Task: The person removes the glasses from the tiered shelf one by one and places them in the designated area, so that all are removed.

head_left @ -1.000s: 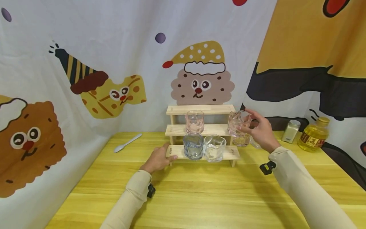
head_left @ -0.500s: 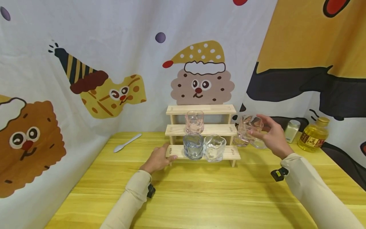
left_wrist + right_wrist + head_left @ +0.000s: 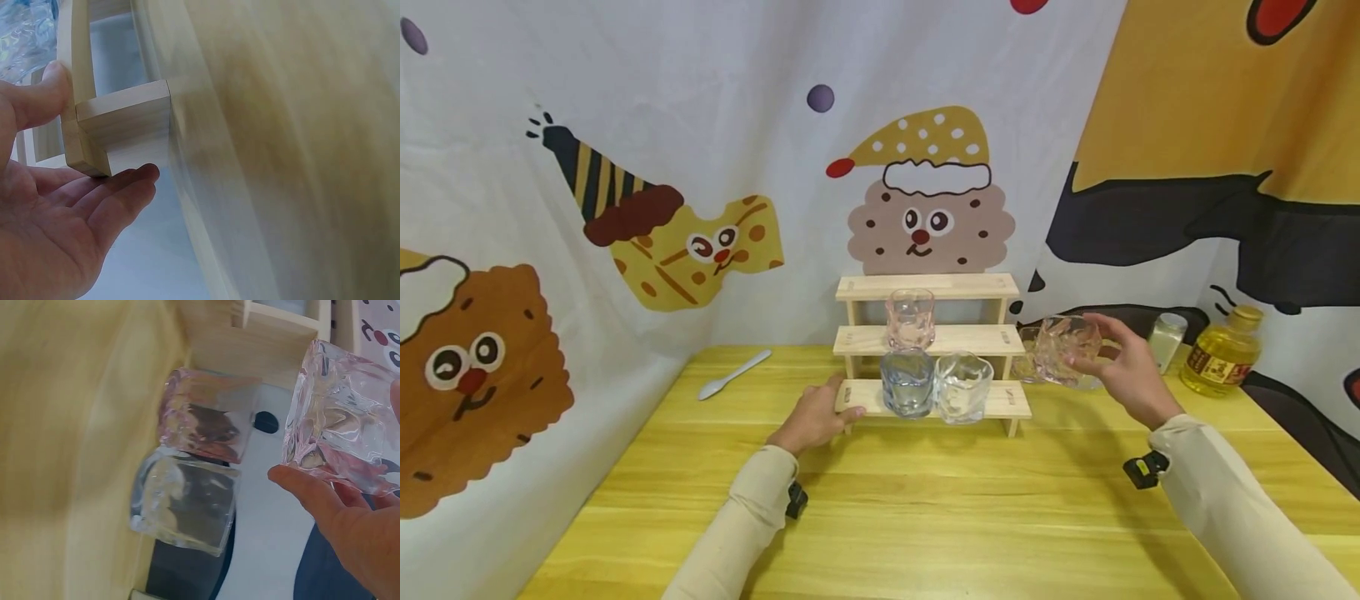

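Observation:
My right hand [image 3: 1129, 372] holds a pink-tinted drinking glass [image 3: 1064, 348] upright in the air, to the right of a three-step wooden display stand [image 3: 970, 340]. In the right wrist view, thumb and fingers lie on opposite sides of this glass. Below it, another pink glass [image 3: 209, 419] and a clear glass [image 3: 187, 503] stand on the table beside the stand. My left hand [image 3: 812, 417] grips the left end of the lowest step, thumb on top and fingers at the end and underside. That step carries a blue-grey glass [image 3: 907, 385] and a clear glass [image 3: 962, 390]; a pink glass [image 3: 911, 319] is on the middle step.
A pale spoon [image 3: 733, 375] lies at the table's back left. At the back right stand a small jar [image 3: 1167, 340] with white contents and a bottle of yellow oil [image 3: 1222, 354]. A printed cloth [image 3: 752, 108] hangs close behind the wooden table [image 3: 917, 508].
My right hand has carried the pink glass right and downward, away from the middle step's right end to above the glasses beside the stand. The left hand stays put.

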Demonstrator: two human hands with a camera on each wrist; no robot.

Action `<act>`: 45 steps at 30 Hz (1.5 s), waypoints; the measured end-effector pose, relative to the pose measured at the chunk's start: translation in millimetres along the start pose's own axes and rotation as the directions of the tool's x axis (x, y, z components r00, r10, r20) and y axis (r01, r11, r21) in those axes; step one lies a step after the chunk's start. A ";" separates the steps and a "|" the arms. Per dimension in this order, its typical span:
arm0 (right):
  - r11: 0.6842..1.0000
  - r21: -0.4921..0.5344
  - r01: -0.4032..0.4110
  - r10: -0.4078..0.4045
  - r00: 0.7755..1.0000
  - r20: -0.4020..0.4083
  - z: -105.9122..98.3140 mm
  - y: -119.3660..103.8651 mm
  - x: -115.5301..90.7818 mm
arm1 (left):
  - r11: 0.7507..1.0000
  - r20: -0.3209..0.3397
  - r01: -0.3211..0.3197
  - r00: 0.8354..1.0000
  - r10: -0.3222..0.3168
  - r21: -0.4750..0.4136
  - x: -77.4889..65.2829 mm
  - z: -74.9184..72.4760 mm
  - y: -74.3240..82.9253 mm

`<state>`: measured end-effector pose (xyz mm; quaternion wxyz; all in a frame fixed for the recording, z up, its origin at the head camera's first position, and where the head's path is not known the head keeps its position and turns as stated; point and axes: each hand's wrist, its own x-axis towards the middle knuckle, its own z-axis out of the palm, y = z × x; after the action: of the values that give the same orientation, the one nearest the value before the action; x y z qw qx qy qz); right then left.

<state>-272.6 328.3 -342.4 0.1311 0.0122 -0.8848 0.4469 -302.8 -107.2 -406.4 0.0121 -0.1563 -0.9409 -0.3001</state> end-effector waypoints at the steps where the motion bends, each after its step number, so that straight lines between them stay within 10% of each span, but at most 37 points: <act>1: 1.000 -0.006 -0.002 0.002 1.000 0.002 0.3 1.9 -0.4 | 1.000 0.000 0.000 1.000 0.000 -0.001 0.0 -0.1 0.0; 45: 0.999 0.037 0.025 -0.033 0.973 0.227 26.0 54.8 3.7 | 1.000 0.004 0.004 1.000 -0.004 -0.001 1.1 -1.0 0.9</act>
<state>-289.5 340.9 -399.3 0.0354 0.0783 -0.8861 0.4554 -303.6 -106.8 -405.0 0.0097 -0.1548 -0.9412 -0.3003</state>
